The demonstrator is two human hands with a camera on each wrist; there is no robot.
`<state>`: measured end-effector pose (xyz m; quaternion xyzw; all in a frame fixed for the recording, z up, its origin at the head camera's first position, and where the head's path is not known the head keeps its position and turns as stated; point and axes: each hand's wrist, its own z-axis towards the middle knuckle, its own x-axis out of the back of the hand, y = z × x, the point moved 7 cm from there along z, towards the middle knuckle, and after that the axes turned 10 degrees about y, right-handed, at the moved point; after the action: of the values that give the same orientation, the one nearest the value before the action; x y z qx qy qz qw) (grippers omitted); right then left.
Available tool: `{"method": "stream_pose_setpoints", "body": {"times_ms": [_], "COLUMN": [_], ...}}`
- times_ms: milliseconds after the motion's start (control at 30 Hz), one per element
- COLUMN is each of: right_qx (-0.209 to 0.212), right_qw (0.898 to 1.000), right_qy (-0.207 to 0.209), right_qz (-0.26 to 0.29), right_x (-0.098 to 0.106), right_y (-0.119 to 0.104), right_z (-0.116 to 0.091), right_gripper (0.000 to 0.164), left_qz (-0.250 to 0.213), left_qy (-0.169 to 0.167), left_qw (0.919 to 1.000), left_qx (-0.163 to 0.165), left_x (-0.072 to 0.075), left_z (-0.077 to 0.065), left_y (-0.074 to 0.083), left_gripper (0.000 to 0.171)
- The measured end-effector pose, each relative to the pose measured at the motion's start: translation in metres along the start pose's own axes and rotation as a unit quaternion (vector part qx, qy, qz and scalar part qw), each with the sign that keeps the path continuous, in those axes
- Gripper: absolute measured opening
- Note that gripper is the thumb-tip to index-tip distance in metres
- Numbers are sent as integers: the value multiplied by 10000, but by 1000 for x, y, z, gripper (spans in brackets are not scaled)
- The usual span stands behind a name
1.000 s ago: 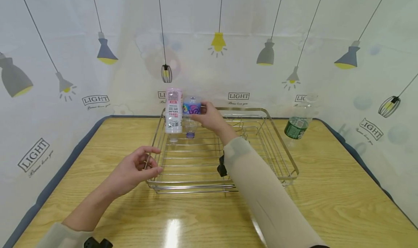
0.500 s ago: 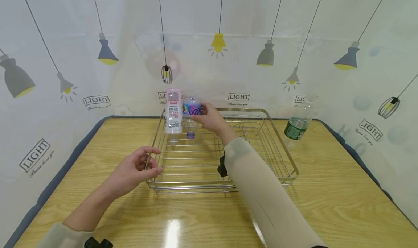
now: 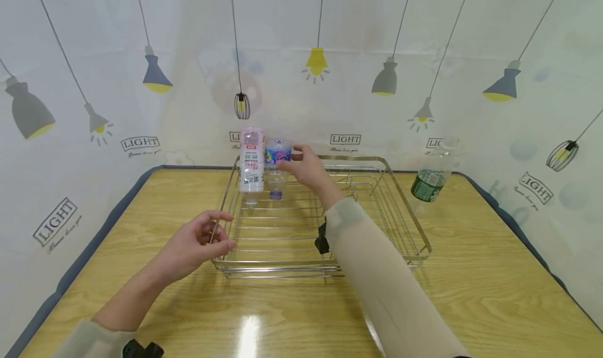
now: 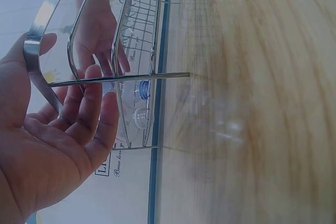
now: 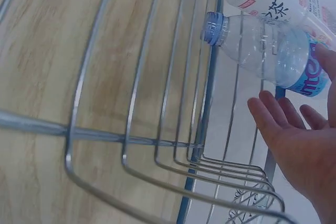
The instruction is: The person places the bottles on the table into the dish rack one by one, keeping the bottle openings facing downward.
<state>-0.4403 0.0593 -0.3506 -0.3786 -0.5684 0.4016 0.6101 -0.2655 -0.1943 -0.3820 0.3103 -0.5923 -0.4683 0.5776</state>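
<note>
In the head view a small clear bottle with a blue-purple label (image 3: 278, 155) stands upside down in the wire rack (image 3: 282, 264), its blue cap lowest. My right hand (image 3: 311, 169) is at its right side; in the right wrist view the thumb is by the label and the fingers (image 5: 270, 111) spread loosely, apart from it. Close to its left a pink-and-white bottle (image 3: 252, 161) also stands inverted. My left hand (image 3: 195, 245) is at the rack's near left corner, thumb and fingers either side of the rim, loosely bent. Whether it touches the rim, I cannot tell.
Right of the rack is a clear bottle with a green label (image 3: 428, 184), tilted. The rack has raised wire sides and sits on a wood-grain table (image 3: 494, 274). A backdrop printed with lamps (image 3: 344, 101) rises behind the table edge.
My right hand has shifted slightly right, its thumb sliding back along the blue-purple-labelled bottle. Both bottles in the rack and my left hand stay where they were.
</note>
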Motion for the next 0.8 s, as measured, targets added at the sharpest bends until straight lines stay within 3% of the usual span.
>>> {"method": "stream_pose_setpoints", "body": {"times_ms": [267, 600, 800], "right_qx": [385, 1115, 1458], "right_qw": [9952, 9868, 9851], "right_qy": [583, 430, 415], "right_qz": [683, 1094, 816], "right_x": [25, 76, 122], "right_y": [-30, -81, -88], "right_z": [-1, -26, -51], "right_gripper": [83, 64, 59], "left_qz": [-36, -12, 5], "left_qy": [-1, 13, -20], "left_qw": [10000, 10000, 10000], "left_qx": [14, 24, 67], "left_x": [1, 0, 1], "left_z": [0, -2, 0], "left_y": [0, 0, -1], "left_gripper": [56, 56, 57]}}
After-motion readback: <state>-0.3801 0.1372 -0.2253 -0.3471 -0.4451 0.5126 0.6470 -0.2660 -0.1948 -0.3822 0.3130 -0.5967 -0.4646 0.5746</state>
